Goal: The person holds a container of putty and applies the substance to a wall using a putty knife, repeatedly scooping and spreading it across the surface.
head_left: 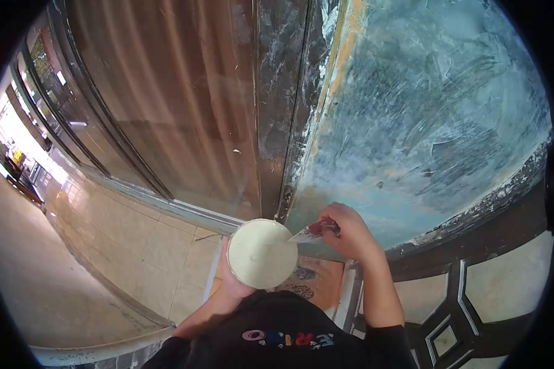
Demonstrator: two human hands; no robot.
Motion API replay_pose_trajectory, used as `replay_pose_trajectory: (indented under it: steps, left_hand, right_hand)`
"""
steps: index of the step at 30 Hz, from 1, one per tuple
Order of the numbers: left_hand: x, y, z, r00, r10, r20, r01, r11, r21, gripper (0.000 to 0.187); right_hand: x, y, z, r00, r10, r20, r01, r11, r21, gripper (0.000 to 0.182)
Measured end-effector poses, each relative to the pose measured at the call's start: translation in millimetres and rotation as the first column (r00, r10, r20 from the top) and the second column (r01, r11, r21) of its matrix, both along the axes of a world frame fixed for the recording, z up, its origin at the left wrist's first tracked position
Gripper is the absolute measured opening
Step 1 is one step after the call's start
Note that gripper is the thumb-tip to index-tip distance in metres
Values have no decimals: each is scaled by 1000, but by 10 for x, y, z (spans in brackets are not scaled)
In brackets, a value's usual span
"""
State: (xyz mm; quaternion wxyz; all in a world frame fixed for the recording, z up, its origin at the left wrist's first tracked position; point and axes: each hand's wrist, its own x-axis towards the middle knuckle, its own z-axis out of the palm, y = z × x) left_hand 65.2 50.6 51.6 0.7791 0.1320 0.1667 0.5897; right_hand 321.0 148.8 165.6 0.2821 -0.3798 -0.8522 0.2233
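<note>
A: What stands furthest left?

B: The tiled floor (160, 264), then the glass door (184, 111) with a brown curtain showing through it.

A: And the left hand (232, 286)?

B: It grasps the tub (261, 253) from the side and below. Part of it shows at the tub's left edge; most of its fingers are hidden, so their exact spread can't be told. That support probably keeps the tub steady and its round, pale face turned up, in front of the black shirt (283, 323).

A: Is that face paste or a lid?

B: It looks like smooth paste, but that isn't certain.

A: What lies to its right?

B: The scraper (314, 230). Its blade points left to the tub's edge; whether they touch is unclear. The right hand (346, 230) has its fingers closed round the reddish handle, likely to keep the blade under control.

A: Why so close to the wall (412, 123)?

B: Perhaps for short reach: the patchy blue-grey surface rises just beyond the right hand.
</note>
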Motion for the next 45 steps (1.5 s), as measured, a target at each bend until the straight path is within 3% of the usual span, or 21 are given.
replay_pose_trajectory:
  steps: [2,5,9,11,13,16,23,24,25,26,27,28,30,31,37,38,40,43,44,45]
  left_hand:
    - [-84,-35,-43,949,-50,313,67,997,-44,82]
    - [-176,-66,-105,926,-23,377,56,996,-75,84]
    - [-253,-76,-152,948,-7,317,32,997,-73,85]
    - [-254,-94,-64,998,61,-20,-62,994,-86,85]
    - [-313,-133,-100,999,44,-21,-45,997,-70,85]
    - [-362,-184,-134,999,45,-24,-46,997,-63,84]
    - [-435,-232,-284,988,56,144,-51,998,-33,81]
    - [-463,-255,-420,989,51,141,-47,998,-31,81]
    - [-510,-277,-639,983,108,-151,-97,992,80,80]
    - [-538,-278,-751,887,191,-421,-113,973,202,79]
    - [-461,-267,-347,995,97,-12,-97,994,-54,80]
    - [-431,-300,-191,995,95,-12,-96,994,-53,80]
    - [-400,-346,-51,845,308,-436,-80,880,467,80]
    - [-433,-276,-311,993,112,-32,-113,993,-40,79]
    - [-408,-304,-211,995,79,60,-77,996,-37,77]
    - [-408,-314,-195,995,78,59,-76,996,-37,77]
    - [-402,-331,-158,995,97,-5,-98,994,-49,78]
    - [-415,-341,-239,994,103,-30,-104,993,-62,83]
    - [-429,-353,-247,994,106,-29,-108,992,-61,83]
    - [-449,-360,-251,995,89,34,-87,993,-75,83]
  right_hand:
    - [114,-19,-206,1000,-21,-21,20,1000,-21,24]
    - [266,-42,-552,995,-95,38,97,993,-63,20]
    - [260,-2,-1056,953,-304,-14,292,927,-237,12]
    - [181,65,-1174,918,-392,-64,358,885,-297,11]
    - [111,146,-1205,865,-483,-138,460,872,-169,14]
    - [34,272,-1079,822,-563,-88,559,827,-61,15]
    - [-42,471,-939,776,-629,-46,631,774,46,17]
    - [-73,464,-914,757,-643,-118,651,757,55,16]
    - [-91,459,-889,734,-652,-190,671,738,63,16]
    - [-90,438,-875,733,-653,-193,673,737,64,16]
    - [-87,397,-875,739,-641,-208,660,751,32,16]
    - [-81,376,-875,745,-628,-223,644,765,-1,16]
    - [-28,437,-992,779,-612,-135,624,777,81,16]
    - [-7,447,-1045,803,-595,-44,593,789,157,16]
    - [-101,462,-860,737,-627,-251,660,748,71,14]
    - [-100,441,-879,736,-628,-251,661,747,70,14]
    - [-82,400,-941,788,-610,-84,616,782,101,15]
    - [-62,444,-1047,759,-649,-43,649,750,127,17]
    - [-70,446,-1022,762,-647,-42,646,753,128,17]
    - [-84,447,-981,734,-661,-159,678,728,104,17]
